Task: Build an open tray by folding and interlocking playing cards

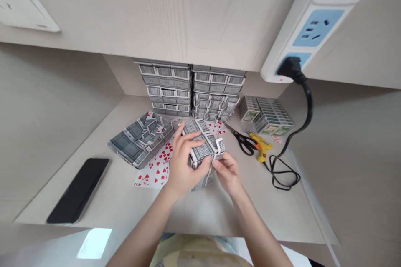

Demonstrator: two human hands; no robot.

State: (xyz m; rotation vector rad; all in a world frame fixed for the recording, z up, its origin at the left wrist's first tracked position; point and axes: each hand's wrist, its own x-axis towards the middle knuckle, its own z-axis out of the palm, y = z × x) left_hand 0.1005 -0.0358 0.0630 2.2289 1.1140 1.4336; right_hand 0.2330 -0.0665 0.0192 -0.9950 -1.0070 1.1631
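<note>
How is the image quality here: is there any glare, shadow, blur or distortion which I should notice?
Head view: soft light, with one bright patch at lower left; head view: shade along the top of the right side panel; head view: wide-angle stretching toward the edges; head view: card-covered box fairly clear, desktop looking smeared at lower middle.

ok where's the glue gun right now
In the head view, the glue gun lies right of centre, just right of the scissors and nearer the camera than the clear boxes.
</note>
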